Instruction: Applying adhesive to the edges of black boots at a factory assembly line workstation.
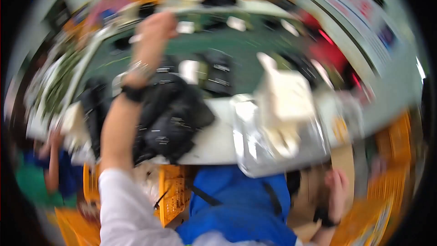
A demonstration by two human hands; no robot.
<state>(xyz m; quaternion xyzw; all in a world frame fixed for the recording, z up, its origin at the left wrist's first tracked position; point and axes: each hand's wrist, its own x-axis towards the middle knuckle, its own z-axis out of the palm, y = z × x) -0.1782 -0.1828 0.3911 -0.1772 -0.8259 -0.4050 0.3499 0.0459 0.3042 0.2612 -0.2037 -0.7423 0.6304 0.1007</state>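
Observation:
The whole picture is smeared by motion. My left hand [157, 26] is raised far forward over the table, its fingers curled; the blur hides whether it holds anything. That arm has a white sleeve, a black wristband and a silvery bracelet. Under it a heap of black fabric items [173, 118] lies on the white table [214, 141]. To the right, a clear plastic bag [255, 150] with a cream-coloured object [284, 100] sits at the table's near edge. My right hand [337, 186] hangs low beside my blue clothing, near a brown cardboard surface [309, 196], and holds nothing.
Yellow crates [173, 196] stand below the table, with more at the right [391, 155]. Another person's arm [52, 164] is at the lower left. A green surface [236, 50] with small dark and white items stretches beyond. More people sit at the far end.

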